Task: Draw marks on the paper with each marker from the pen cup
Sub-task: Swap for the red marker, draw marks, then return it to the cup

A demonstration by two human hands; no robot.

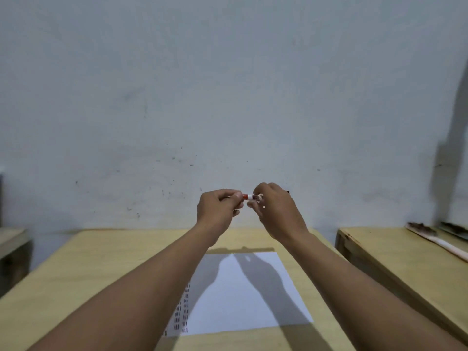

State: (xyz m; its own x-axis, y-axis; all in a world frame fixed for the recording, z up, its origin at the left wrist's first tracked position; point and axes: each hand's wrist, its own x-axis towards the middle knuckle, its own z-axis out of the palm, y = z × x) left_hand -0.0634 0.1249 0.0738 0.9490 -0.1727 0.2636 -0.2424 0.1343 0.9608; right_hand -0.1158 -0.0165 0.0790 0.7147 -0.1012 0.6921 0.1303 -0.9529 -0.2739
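Head view shows both my hands raised well above the table (101,254), meeting in front of the wall. My left hand (218,209) is closed around the red cap end of a marker (247,197), and my right hand (274,209) is closed around its white barrel, fingers curled tight. I hold it level between the two hands because that gives each a straight pull or push along the marker's length; whether I am taking the cap off or pressing it on, I cannot tell from here. I keep it high and clear of the paper (243,295) so a bare tip cannot smear the sheet by accident.

The paper lies flat near the table's front edge, under my forearms. Rows of short dark and red marks run down its left margin, partly hidden by my left arm, so I judge some markers have had their turn. The pen cup is not in sight.
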